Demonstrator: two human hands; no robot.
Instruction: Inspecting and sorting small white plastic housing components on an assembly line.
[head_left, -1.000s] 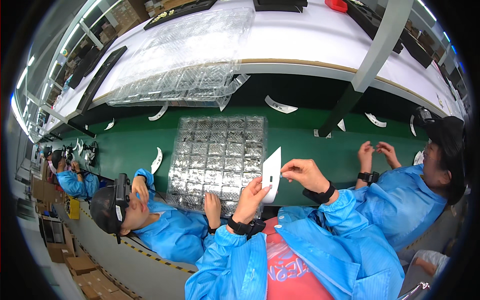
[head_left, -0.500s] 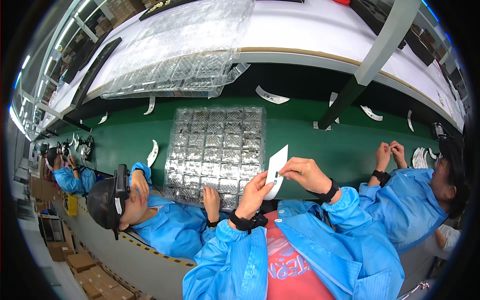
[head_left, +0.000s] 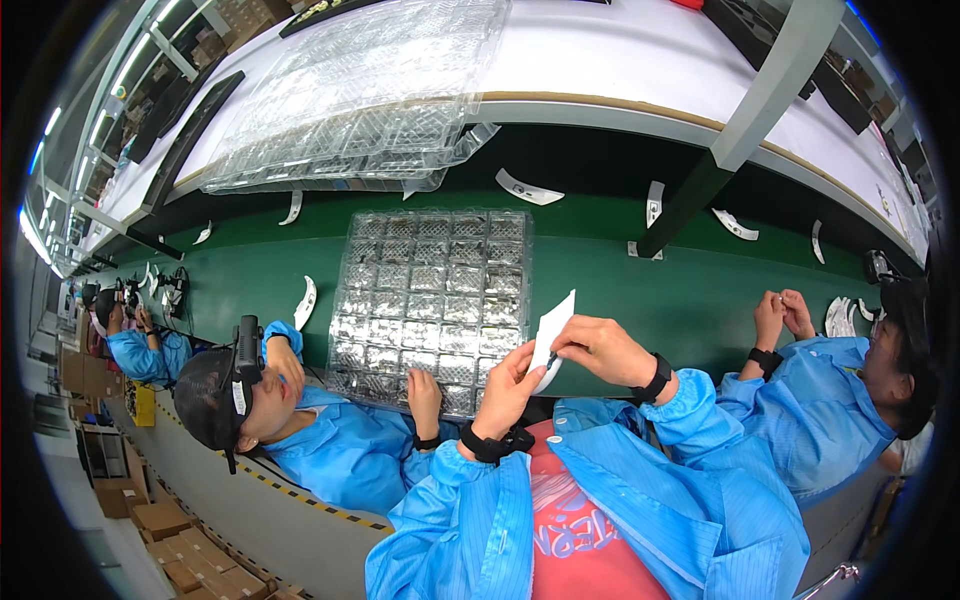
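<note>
White plastic-looking and tapering to a point at the top, the white piece point(head_left: 555, 322) is up in front of the person's chest, near the close edge of the green tabletop point(head_left: 600, 262)! Left hand point(head_left: 507, 393) has it by the lower end, thumb and fingers pinching it. And across comes the right hand point(head_left: 607, 350), fingers bent and bunched together, the tips right at the piece's right side; whether they grip something small there, I cannot tell, the fingers cover it. Black bands sit on both wrists, blue sleeves behind them.

Just left of the action lies a clear compartment tray point(head_left: 430, 290), gleaming in its rows of pockets, and a co-worker's hand point(head_left: 424, 397) rests at its near edge! Over on the right, another co-worker's two hands point(head_left: 782, 313) are close together above the tabletop, beside a cluster of curved white parts point(head_left: 840, 317).

Farther back, one curved white part point(head_left: 529, 188) lies beyond the tray, another point(head_left: 654, 205) just beside the dark foot of a post point(head_left: 684, 205). And up top, a white shelf point(head_left: 610, 60) carries a stack of clear trays point(head_left: 370, 85), its front overhanging the edge!
</note>
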